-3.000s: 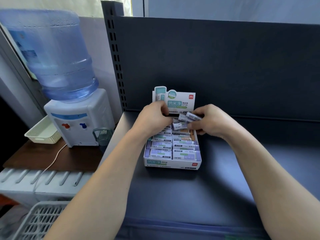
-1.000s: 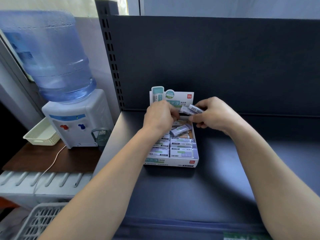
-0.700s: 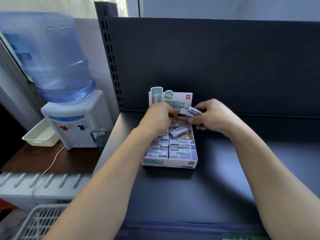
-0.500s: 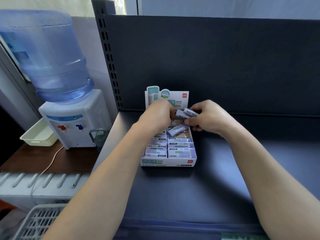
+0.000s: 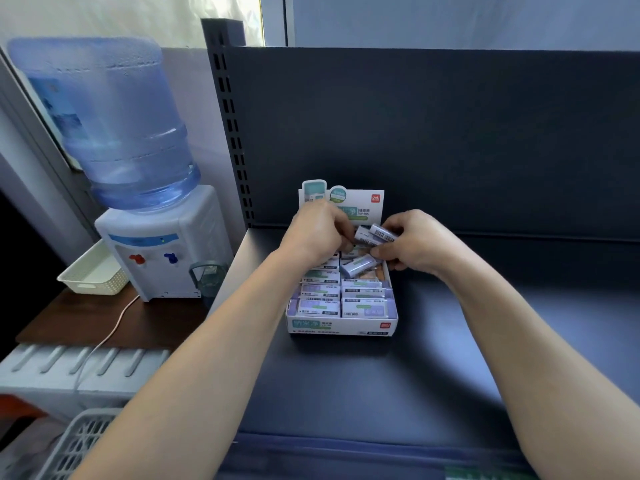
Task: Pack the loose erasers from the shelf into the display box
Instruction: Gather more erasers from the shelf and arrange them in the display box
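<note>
Dark grey metal makes up the shelf [image 5: 346, 382], and a white box [image 5: 341, 325] is set on it, near the back wall. Rows of erasers [image 5: 367, 308] are packed flat in the box, side by side. One eraser [image 5: 358, 265] is seen lying tilted on top of the back rows.

Both hands are held over the back of the box. Two erasers [image 5: 375, 234] are held in the right hand [image 5: 420, 244], with the fingers [image 5: 382, 252] closed around them. The left hand [image 5: 317, 232] is curled with its fingertips touching the same erasers, but whether they are gripped by it cannot be told. A card flap [image 5: 367, 204] is stood up behind the hands.

A water cooler [image 5: 152, 244] is seen to the left on a brown table [image 5: 110, 323], beside a white basket [image 5: 93, 275].
</note>
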Available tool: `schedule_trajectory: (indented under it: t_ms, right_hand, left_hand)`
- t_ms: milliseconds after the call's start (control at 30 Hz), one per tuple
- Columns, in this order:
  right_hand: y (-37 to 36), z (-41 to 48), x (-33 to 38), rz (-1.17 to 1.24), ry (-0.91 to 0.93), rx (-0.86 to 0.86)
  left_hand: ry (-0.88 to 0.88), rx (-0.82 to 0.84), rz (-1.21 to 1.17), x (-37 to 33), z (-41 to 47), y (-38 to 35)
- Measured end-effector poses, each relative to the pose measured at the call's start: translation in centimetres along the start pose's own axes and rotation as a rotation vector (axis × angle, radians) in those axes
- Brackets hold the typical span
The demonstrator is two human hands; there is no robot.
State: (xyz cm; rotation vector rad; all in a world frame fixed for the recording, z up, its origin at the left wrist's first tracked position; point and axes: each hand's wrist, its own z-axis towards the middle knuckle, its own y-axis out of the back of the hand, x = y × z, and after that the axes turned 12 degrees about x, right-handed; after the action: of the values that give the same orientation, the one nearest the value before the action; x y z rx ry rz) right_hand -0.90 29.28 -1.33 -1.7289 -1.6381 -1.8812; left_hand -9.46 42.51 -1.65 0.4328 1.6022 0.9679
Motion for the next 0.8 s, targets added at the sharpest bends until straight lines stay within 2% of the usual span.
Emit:
schedule_trajectory:
  t_ms: [100, 200, 333, 467, 533, 700, 800]
  right_hand:
    - [0.1, -0.3, 0.1, 0.027, -0.011, 0.025]
    - [0.3, -0.5, 0.2, 0.062, -0.017, 0.059]
    - [0.5, -0.8, 0.3, 0.078, -0.029, 0.087]
    - [0.6, -0.9, 0.3, 0.105, -0.034, 0.100]
    - [0.6, -0.9, 0.3, 0.117, -0.027, 0.102]
    - [0.7, -0.9, 0.2, 0.106, -0.012, 0.095]
    - [1.1, -0.9, -0.1, 0.114, 0.005, 0.077]
  left_hand:
    - [-0.019, -0.101, -0.063, 0.3, -0.7, -0.5]
    - [-0.063, -0.126, 0.113, -0.1, -0.8, -0.8]
    - [-0.085, -0.080, 0.253, -0.8, -0.4, -1.2]
    - [-0.047, 0.094, 0.121, -0.3, -0.6, -0.1]
    - [-0.055, 0.140, 0.130, -0.3, -0.8, 0.4]
    - [-0.072, 0.116, 0.316, -1.3, -0.4, 0.1]
    - [-0.089, 0.141, 0.188, -0.6, -0.4, 0.5]
